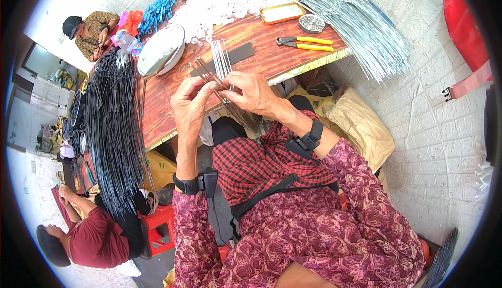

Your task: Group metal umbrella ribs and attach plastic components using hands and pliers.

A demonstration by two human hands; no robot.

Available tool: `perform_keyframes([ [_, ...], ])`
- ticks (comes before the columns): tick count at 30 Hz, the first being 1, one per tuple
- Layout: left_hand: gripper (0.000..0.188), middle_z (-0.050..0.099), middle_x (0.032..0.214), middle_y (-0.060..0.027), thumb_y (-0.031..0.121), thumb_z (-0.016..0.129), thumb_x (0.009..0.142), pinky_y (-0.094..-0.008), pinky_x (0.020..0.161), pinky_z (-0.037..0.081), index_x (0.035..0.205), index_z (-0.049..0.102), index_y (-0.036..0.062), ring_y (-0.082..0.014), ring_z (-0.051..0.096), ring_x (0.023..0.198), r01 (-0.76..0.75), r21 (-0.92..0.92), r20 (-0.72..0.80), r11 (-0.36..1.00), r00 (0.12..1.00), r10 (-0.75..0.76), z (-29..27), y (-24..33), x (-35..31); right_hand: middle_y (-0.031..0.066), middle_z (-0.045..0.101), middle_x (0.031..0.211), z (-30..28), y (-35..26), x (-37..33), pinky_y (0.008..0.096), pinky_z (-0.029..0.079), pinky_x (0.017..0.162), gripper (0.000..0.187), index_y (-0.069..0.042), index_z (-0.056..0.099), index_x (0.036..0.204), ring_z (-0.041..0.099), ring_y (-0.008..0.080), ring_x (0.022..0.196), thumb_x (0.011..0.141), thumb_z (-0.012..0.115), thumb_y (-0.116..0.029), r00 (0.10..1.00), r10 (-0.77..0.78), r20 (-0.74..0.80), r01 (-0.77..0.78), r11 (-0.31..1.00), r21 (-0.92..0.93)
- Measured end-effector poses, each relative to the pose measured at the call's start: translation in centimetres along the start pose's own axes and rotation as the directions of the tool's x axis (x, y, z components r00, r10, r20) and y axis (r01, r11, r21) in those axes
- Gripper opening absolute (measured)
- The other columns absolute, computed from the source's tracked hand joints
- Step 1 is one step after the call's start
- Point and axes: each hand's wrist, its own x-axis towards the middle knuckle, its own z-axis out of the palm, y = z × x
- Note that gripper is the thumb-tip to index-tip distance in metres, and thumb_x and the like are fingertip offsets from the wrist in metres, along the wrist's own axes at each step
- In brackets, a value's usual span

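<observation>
Near the table's front edge, my left hand (191, 105) and my right hand (253, 94) are close together, fingers closed in a pinch. Between them is a slanting bundle of thin brownish metal rods (203, 69). The bundle's lower ends hang above the lap, past the table edge. Just beyond my right fingers, several bright silver rods (221, 58) point away across a flat dark grey strip (241, 53) on the table. The fingers partly hide where the rods are gripped.
On the wooden table (162, 97) are yellow-handled pliers (308, 42), a round tin (311, 23), a yellow-rimmed tray (282, 12), a white basin (170, 53) and many small white pieces (230, 0). Silver rods (361, 26) and black rods (112, 126) overhang its sides. Two people work at left.
</observation>
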Motion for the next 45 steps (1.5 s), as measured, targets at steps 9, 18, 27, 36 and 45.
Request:
perform_keyframes([
  [9,0.023,0.070,0.102,-0.0058,0.000,0.075,0.087,-0.0240,0.078,0.055,0.110,0.074,-0.0010,-0.0113,0.067,0.090,0.081,-0.035,-0.051,0.996,0.995,-0.082,0.1,0.3,-0.2,0.0132,0.064,0.081,-0.3,0.1,-0.2,0.0397,0.050,0.063,0.015,-0.003,0.067,0.092,0.065,0.0309,0.075,0.084,0.073,-0.015,0.999,0.015,0.036,-0.013,0.999,-0.051],
  [18,0.024,0.066,0.097,-0.0034,0.001,0.075,0.087,-0.0220,0.076,0.051,0.110,0.074,-0.0016,-0.0091,0.062,0.090,-0.005,0.045,-0.026,0.999,1.000,0.006,-0.5,0.0,0.0,0.0131,0.066,0.083,0.1,0.6,-0.1,0.0410,0.051,0.063,0.019,-0.004,0.067,0.096,0.066,0.0323,0.076,0.084,0.073,-0.018,0.999,-0.040,0.019,0.040,0.999,-0.030],
  [27,0.024,0.066,0.100,-0.0043,0.000,0.074,0.087,-0.0228,0.078,0.053,0.111,0.074,-0.0013,-0.0100,0.063,0.092,0.006,0.026,-0.039,1.000,0.999,-0.005,-0.3,0.1,-0.2,0.0141,0.064,0.080,-0.5,0.1,0.0,0.0408,0.049,0.061,0.020,-0.004,0.064,0.093,0.064,0.0313,0.072,0.084,0.073,-0.019,0.999,-0.012,0.031,0.013,1.000,-0.025],
  [36,0.024,0.065,0.098,-0.0033,-0.001,0.075,0.087,-0.0229,0.076,0.055,0.110,0.074,-0.0011,-0.0105,0.064,0.088,0.021,-0.007,-0.063,1.000,0.998,-0.021,-0.5,0.1,-0.1,0.0127,0.065,0.078,-1.5,-0.3,-0.1,0.0409,0.050,0.062,0.018,-0.005,0.067,0.092,0.066,0.0311,0.071,0.085,0.073,-0.021,0.995,0.069,0.066,-0.068,0.998,-0.010],
  [45,0.022,0.069,0.103,-0.0058,-0.002,0.073,0.087,-0.0247,0.081,0.055,0.109,0.074,-0.0016,-0.0118,0.066,0.093,-0.035,-0.017,0.051,0.999,0.998,0.036,0.0,0.0,0.2,0.0119,0.067,0.078,-1.3,-0.4,0.0,0.0426,0.051,0.062,0.021,-0.006,0.070,0.095,0.067,0.0319,0.072,0.083,0.074,-0.023,0.999,-0.012,0.035,0.015,0.996,-0.093],
])
